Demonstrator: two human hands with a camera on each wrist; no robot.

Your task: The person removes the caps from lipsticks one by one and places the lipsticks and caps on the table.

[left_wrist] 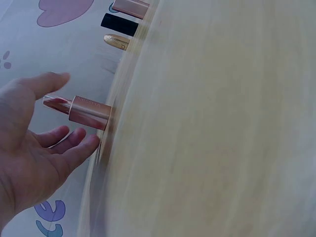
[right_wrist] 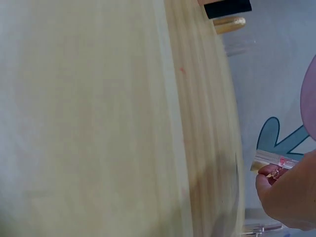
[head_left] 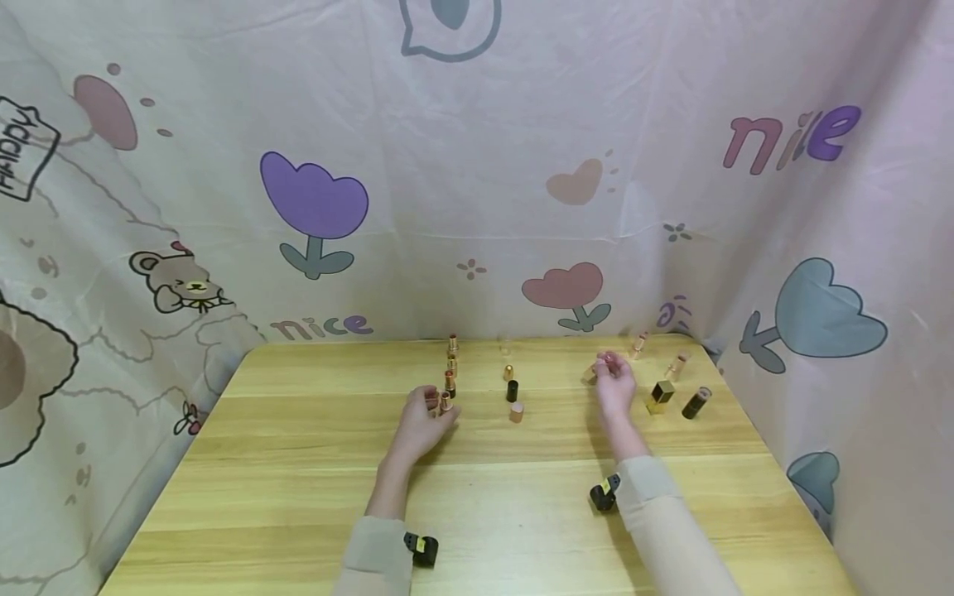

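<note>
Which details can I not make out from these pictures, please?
Right wrist view: one end of the clear tube, hidden behind the right hand.
Left wrist view: one side of the pink cap, cut off by the top edge.
Left wrist view: the lettering on the rose-gold lipstick, too small and blurred.

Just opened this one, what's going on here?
Someone is working with both hands at a wooden table. The left hand has its fingers around an upright copper tube, though a firm grip isn't clear. The right hand holds a clear-and-gold tube. Between the hands stand a gold cap, a black cap and a pink cap; other tubes stand at the right.
</note>
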